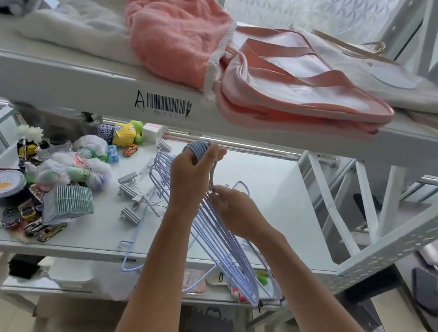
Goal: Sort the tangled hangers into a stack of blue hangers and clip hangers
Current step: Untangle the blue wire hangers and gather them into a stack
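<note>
A bundle of several pale blue hangers (223,244) hangs above the white table (95,234). My left hand (188,175) grips the hooks at the top of the bundle. My right hand (237,211) pinches the bundle just below the hooks, at the necks. The lower ends of the hangers reach down past the table's front edge. Grey clip hangers (132,195) lie loose on the table to the left of my hands. One more blue hanger (128,251) lies at the table's front edge.
A grey slatted rack (68,201), toy cars, sunglasses and plastic bags crowd the table's left side. A white shelf beam (87,80) overhead carries a pink towel (173,31) and a pink bag (294,90). A phone and cable lie on the floor at right.
</note>
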